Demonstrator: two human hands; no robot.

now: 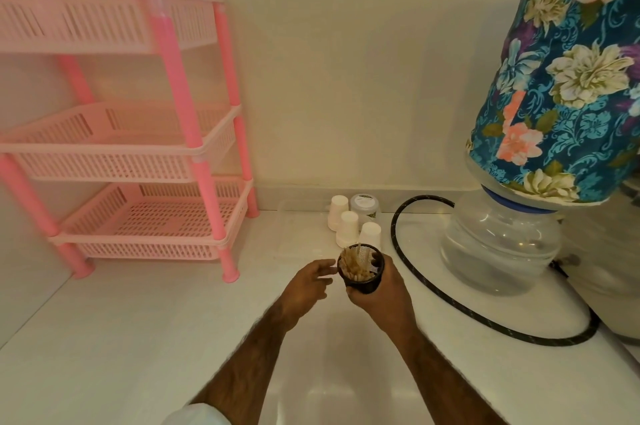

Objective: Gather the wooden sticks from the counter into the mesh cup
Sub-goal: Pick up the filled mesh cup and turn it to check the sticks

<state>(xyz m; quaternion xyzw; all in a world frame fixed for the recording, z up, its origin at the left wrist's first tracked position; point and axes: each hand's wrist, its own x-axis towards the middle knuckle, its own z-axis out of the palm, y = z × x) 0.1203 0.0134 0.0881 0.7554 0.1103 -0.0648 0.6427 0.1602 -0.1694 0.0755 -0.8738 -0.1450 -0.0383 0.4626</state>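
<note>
At the far left we see a pink three-tier rack [138, 147] of slotted baskets standing on the white counter [121, 338], its back against the wall. Near the middle, the black mesh cup [363, 280] holds a bundle of wooden sticks [354, 264] standing on end, one reaching a little above the rim. Behind it, three white paper cups [347, 228] stand upside down, close together, with a lidded clear jar [365, 207] just behind them by the wall. To the right, a clear water bottle [498, 244] sits neck down under a floral cloth cover [568, 78].

The counter meets the wall on the left and at the back. A broad stretch of its surface runs from the rack's feet towards us. On the right a black hose [485, 319] loops across the surface from the wall, round the bottle and near the counter's right edge.

Our left hand [308, 282] reaches in with fingers loosely spread and holding nothing, its fingertips just beside the cup's rim. Our right hand [381, 298] wraps round the cup from below and the right, holding it tilted towards us in front of the paper cups. The sticks are inside the cup; we see none on the counter.
</note>
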